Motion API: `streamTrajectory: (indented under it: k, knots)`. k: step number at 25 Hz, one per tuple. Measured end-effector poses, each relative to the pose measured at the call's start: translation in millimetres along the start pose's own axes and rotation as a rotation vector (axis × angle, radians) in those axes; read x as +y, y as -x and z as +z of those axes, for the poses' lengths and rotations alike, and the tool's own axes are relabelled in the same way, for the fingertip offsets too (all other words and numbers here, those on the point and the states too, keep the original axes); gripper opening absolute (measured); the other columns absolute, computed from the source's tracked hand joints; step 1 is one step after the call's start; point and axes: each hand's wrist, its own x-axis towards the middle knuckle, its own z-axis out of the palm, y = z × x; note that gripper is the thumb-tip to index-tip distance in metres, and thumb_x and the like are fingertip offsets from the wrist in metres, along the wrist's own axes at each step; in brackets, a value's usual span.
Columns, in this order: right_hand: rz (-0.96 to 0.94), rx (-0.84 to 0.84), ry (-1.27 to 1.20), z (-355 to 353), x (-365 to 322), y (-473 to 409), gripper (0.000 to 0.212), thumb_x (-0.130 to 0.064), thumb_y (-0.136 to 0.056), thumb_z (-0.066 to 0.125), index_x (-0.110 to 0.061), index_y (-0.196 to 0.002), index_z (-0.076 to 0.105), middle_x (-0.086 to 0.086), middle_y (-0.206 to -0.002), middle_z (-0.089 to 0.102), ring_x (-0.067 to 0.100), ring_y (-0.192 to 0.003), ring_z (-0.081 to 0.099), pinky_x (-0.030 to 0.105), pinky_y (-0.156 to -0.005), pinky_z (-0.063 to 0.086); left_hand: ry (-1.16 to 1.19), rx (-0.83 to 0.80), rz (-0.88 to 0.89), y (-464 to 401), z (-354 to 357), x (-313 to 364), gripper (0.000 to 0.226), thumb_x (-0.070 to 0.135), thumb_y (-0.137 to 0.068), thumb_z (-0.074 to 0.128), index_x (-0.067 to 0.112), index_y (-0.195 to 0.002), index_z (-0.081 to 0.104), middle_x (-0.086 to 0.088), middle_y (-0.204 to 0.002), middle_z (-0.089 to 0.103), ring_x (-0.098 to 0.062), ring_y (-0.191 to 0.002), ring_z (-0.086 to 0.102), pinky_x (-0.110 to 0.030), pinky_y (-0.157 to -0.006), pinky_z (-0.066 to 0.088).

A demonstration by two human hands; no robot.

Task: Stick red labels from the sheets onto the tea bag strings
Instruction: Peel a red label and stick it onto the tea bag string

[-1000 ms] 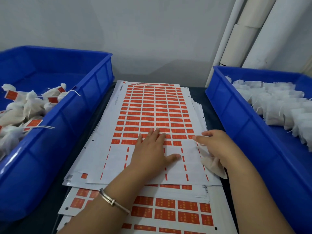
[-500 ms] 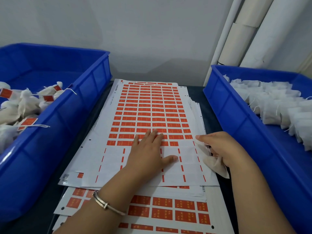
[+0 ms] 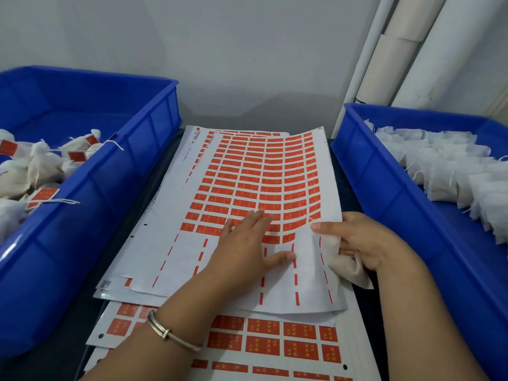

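A white sheet of red labels [image 3: 255, 174] lies on top of a stack between two blue bins, its near rows peeled bare. My left hand [image 3: 247, 246] presses flat on the sheet, fingers straight. My right hand [image 3: 365, 240] grips a white tea bag [image 3: 349, 268] in its curled fingers, and its thumb and forefinger pinch the sheet's right edge, which is lifted and bowed. Labelled tea bags [image 3: 41, 166] lie in the left bin. Plain tea bags [image 3: 450, 166] fill the right bin.
The left blue bin [image 3: 132, 149] and the right blue bin [image 3: 384, 182] flank the stack closely. More label sheets [image 3: 275, 345] stick out toward me under the top one. White rolls [image 3: 428, 45] lean against the wall at the back right.
The right edge of the top sheet has risen off the stack and curls upward, pinched by my right hand. My left hand stays pressed on the sheet.
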Motion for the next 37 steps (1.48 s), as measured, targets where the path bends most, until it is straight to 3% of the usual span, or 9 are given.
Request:
streamTrajectory:
  k: [2,5,8,11,15,21,26,32,37]
  knots:
    - [-0.045,-0.110,0.008,2,2,3,0.056,-0.034,-0.051,0.082,-0.020,-0.103,0.068,0.003,-0.095,0.075,0.022,-0.085,0.072,0.033,-0.066,0.058,0.046,-0.014,0.012,3,-2,4,0.084,0.073,-0.073,0.050,0.044,-0.144,0.015,0.021,-0.155,0.008,-0.014,-0.145,0.004,-0.045,-0.111,0.001]
    - [-0.132,-0.199,0.029,3,3,5,0.053,-0.032,-0.056,0.080,-0.024,-0.107,0.066,0.002,-0.100,0.074,0.021,-0.090,0.071,0.033,-0.067,0.058,0.119,-0.019,0.034,5,-4,6,0.079,0.070,-0.073,0.054,0.045,-0.142,0.023,0.022,-0.153,0.015,-0.013,-0.143,0.014,-0.048,-0.112,0.014]
    - [-0.172,-0.198,-0.004,7,4,4,0.044,-0.019,-0.066,0.076,-0.023,-0.108,0.065,0.002,-0.099,0.073,0.020,-0.089,0.071,0.031,-0.066,0.058,0.281,0.061,0.050,6,-5,9,0.064,0.061,-0.075,0.062,0.043,-0.133,0.043,0.024,-0.142,0.038,-0.005,-0.125,0.042,-0.029,-0.096,0.040]
    - [-0.211,-0.176,-0.031,11,5,3,0.040,-0.003,-0.075,0.072,-0.021,-0.111,0.064,0.003,-0.100,0.073,0.022,-0.090,0.071,0.033,-0.067,0.058,0.396,0.124,0.034,8,-5,15,0.040,0.050,-0.077,0.067,0.037,-0.115,0.061,0.028,-0.108,0.057,0.010,-0.081,0.051,-0.005,-0.064,0.032]
    - [-0.249,-0.152,-0.051,13,7,0,0.042,0.003,-0.077,0.069,-0.022,-0.109,0.064,0.001,-0.101,0.073,0.021,-0.093,0.070,0.033,-0.071,0.058,0.484,0.145,-0.065,9,-7,15,0.032,0.044,-0.077,0.070,0.035,-0.107,0.067,0.038,-0.079,0.047,0.010,-0.073,0.050,-0.005,-0.061,0.032]
    - [-0.340,-0.171,-0.049,16,11,-2,0.044,-0.012,-0.066,0.076,-0.035,-0.101,0.068,-0.003,-0.104,0.072,0.015,-0.094,0.069,0.027,-0.068,0.057,0.595,0.151,-0.158,7,-11,14,0.027,0.036,-0.077,0.073,0.031,-0.104,0.071,0.034,-0.075,0.054,0.005,-0.073,0.057,-0.007,-0.062,0.038]
    - [-0.347,-0.112,0.032,15,14,-4,0.043,-0.006,-0.076,0.074,-0.039,-0.102,0.065,-0.013,-0.099,0.072,0.006,-0.090,0.068,0.018,-0.061,0.054,0.609,0.130,-0.149,10,-16,13,0.017,0.033,-0.081,0.069,0.030,-0.097,0.073,0.033,-0.071,0.058,0.006,-0.070,0.058,-0.006,-0.062,0.037]
    - [-0.355,-0.117,0.059,17,11,2,0.046,-0.023,-0.064,0.080,-0.038,-0.104,0.062,-0.019,-0.096,0.071,-0.001,-0.087,0.067,0.012,-0.056,0.051,0.433,0.121,-0.049,10,-23,15,0.023,0.030,-0.087,0.062,0.026,-0.109,0.070,0.010,-0.106,0.069,-0.004,-0.078,0.054,-0.012,-0.073,0.041]
    - [-0.350,-0.091,0.099,17,11,1,0.043,-0.010,-0.076,0.075,-0.038,-0.106,0.060,-0.021,-0.096,0.070,-0.003,-0.087,0.066,0.011,-0.055,0.050,0.322,0.109,0.027,8,-27,15,0.025,0.030,-0.092,0.056,0.025,-0.113,0.068,0.008,-0.112,0.066,-0.003,-0.081,0.050,-0.004,-0.068,0.031]
